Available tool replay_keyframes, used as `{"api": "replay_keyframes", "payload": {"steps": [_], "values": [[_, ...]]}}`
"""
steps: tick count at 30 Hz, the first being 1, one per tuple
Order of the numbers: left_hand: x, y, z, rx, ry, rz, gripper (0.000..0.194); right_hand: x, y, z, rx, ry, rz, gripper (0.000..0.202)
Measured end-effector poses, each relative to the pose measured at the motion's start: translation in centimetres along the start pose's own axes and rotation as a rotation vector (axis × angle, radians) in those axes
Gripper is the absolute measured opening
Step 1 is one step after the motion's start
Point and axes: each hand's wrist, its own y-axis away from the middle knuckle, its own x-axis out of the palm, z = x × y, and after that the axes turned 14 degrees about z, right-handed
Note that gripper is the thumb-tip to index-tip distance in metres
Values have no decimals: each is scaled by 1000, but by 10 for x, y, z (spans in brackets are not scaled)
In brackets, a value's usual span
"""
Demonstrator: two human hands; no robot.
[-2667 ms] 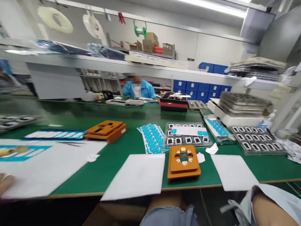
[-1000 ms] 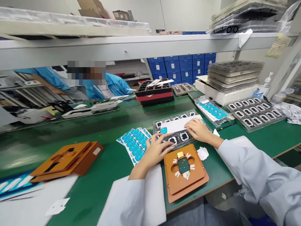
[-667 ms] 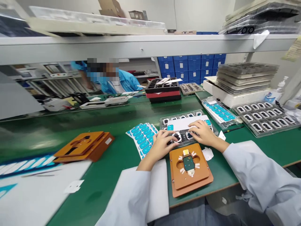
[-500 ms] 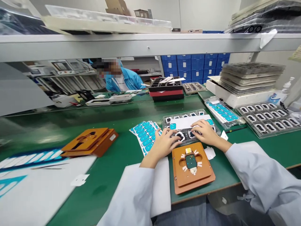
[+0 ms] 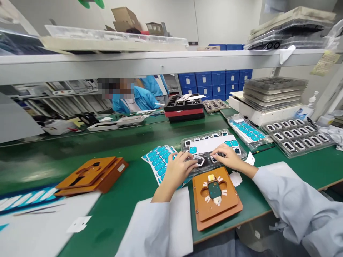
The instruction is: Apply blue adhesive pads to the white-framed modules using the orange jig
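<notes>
My left hand reaches onto a clear tray of small black-and-white frame parts, and its fingertips pinch one tilted frame part at the tray's near edge. My right hand lies on the same tray just to the right, fingers curled over another part; whether it grips anything is hidden. A white strip with blue stickers lies across the tray. An orange fixture with a dark part in its centre sits right in front of both hands. Blue sticker sheets lie beside my left hand.
A second orange fixture lies at the left, with white paper near it. To the right are another parts tray, bagged blue stickers and a stack of trays. A person in blue works across the bench, under a shelf.
Both hands came up onto the clear tray from out of view. Over the last second the left fingers closed on a frame part and tipped it up; the right hand shifted slightly left.
</notes>
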Motion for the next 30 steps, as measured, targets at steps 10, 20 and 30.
{"api": "replay_keyframes", "payload": {"steps": [10,20,30], "values": [[8,-8,-20,93,373,-270,38,7,-3,24,-192,-185,25,33],[-21,4,-27,151,496,19,31,-4,5,25,-179,-293,-13,43],[-28,17,-30,262,395,76,35,-24,33,49,-285,57,284,52]]}}
